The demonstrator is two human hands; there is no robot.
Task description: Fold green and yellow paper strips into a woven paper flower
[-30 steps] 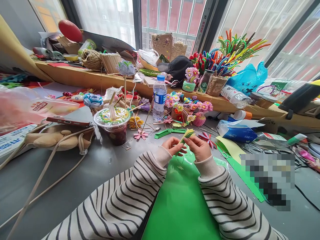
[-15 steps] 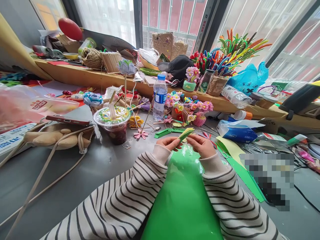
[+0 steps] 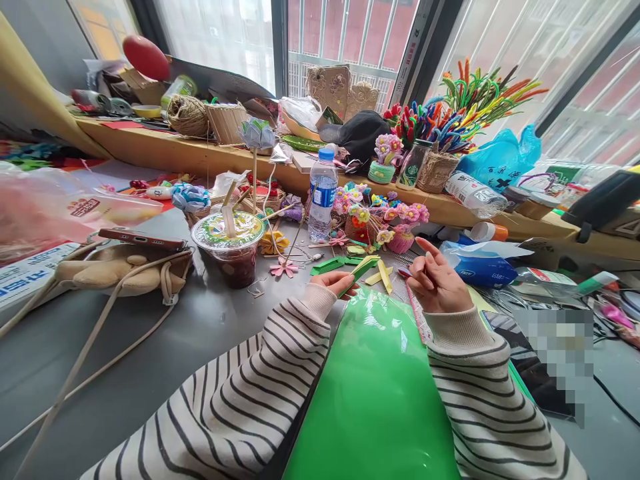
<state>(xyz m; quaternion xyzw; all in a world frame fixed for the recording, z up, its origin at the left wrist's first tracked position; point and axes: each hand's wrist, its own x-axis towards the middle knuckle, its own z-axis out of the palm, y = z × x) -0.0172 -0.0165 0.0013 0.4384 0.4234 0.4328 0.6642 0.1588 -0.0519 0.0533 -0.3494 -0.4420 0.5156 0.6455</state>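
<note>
My left hand (image 3: 336, 285) is closed on a small bundle of folded green and yellow paper strips (image 3: 363, 269), whose ends stick out past the fingertips. Apart from it, on the right, my right hand (image 3: 443, 277) is raised. Its index finger stretches out and the others are loosely bent, with nothing visible in them. Between the hands, loose yellow paper strips (image 3: 384, 277) lie at the far end of a glossy green sheet (image 3: 370, 387). Several green folded strips (image 3: 335, 265) lie just behind my left hand.
A lidded drink cup (image 3: 229, 247) and a pink flower (image 3: 283, 267) stand left. A water bottle (image 3: 323, 197) is behind. Handmade flowers (image 3: 363, 213) crowd the back. On the right are a blue tissue pack (image 3: 475, 263) and a dark phone-like slab (image 3: 530, 360), partly pixelated.
My right hand has left the paper strips and moved right, uncovering yellow strips on the green sheet. My left hand keeps its bundle and has shifted slightly left.
</note>
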